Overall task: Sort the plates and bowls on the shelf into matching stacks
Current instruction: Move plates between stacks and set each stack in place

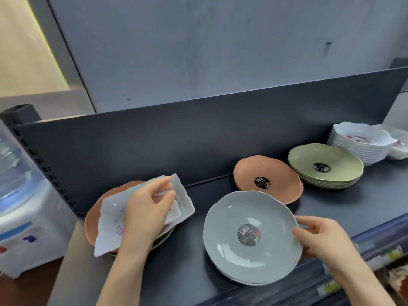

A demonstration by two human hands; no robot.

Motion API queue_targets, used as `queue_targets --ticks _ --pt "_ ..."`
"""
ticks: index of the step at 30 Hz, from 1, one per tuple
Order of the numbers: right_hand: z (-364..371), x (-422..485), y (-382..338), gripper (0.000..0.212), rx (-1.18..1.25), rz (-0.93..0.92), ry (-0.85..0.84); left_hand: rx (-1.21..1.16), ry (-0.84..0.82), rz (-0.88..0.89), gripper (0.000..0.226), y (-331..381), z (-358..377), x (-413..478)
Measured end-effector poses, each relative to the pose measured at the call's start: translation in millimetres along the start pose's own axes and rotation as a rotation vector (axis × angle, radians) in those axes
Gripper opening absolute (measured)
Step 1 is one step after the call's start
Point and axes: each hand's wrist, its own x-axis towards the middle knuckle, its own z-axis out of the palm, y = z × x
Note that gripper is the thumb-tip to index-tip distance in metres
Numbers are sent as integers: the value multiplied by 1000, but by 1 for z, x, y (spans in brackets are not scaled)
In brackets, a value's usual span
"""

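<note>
Sorting under way on a dark metal shelf (187, 261): a person works two piles at once. The left hand (148, 210) grips two glossy white square plates with wavy edges and a faint floral print (110, 219), its fingers curled over their far edge. The pair lies tilted on a pile of terracotta round plates (92, 221) at the shelf's left end, plainly a mismatch. The right hand (320, 239) holds the near-right rim of a grey round plate with a scalloped edge (231, 217), thumb on top and fingers beneath. That plate tops a short grey stack at the shelf's front.

Behind it, along the back panel, stand a second terracotta stack (247, 171), an olive-green stack (309, 157) and, at the right end, a tall stack of white scalloped bowls (362, 140).

The step in hand appears to be clearing the white squares off the terracotta pile. The next move likely calls for lifting both together, kept level, and carrying them to a matching place. Whether they belong with the white ware at the right cannot be told from here. Once freed, the left terracotta pile could join its twin in the middle.

The white squares look thin, smooth and shiny, probably slippery, with a pale pink-and-purple print near the centre. The top grey, terracotta and green plates each carry a round black label.
</note>
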Motion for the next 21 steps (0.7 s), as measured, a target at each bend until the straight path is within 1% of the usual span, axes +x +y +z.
queue_targets --ticks 2,4,7,12,14,18,21 --pt "11 8 6 31 42 30 -38 38 29 5 34 -3 -4 -4" --pt "25 14 7 29 148 68 -103 91 60 16 31 -6 -8 -7" --pt "49 21 7 26 263 92 -147 178 117 17 28 -11 -19 -9" --pt "81 42 7 19 303 87 -74 258 180 -5 29 -17 -40 -14" --pt "90 51 3 21 329 83 -52 288 202 -2 29 -19 -49 -15" --pt "110 60 -8 25 420 81 -105 332 224 -14 30 -24 -64 -13" --pt "122 65 -11 27 431 84 -129 347 230 -36 30 -30 -74 -13"
